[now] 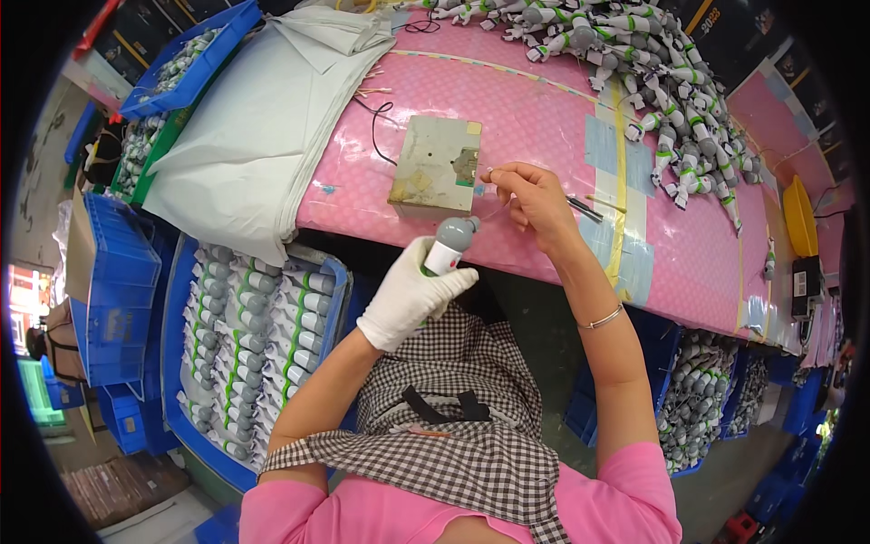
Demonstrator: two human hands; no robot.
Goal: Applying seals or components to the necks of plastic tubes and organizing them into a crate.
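Observation:
My left hand (410, 296), in a white glove, is wrapped round a small toy figure (446, 253) and holds it tilted at the table's front edge. The figure's rounded grey top points up, and its white body with a bit of green runs down into the glove. Bare, my right hand (533, 201) is above the pink table with thumb and forefinger pinched; what lies between them, if anything, is too small to name. Just left of those fingertips stands a worn beige metal box (426, 168) with a dark cord (377, 127) behind it.
A pink-covered table (535, 100) carries a big heap of similar figures (671, 100) at the far right. Black pen-like tools (584, 209) lie right of my right hand. White sheeting (263, 118) covers the left end. Below it, a blue crate (333, 313) holds rows of figures.

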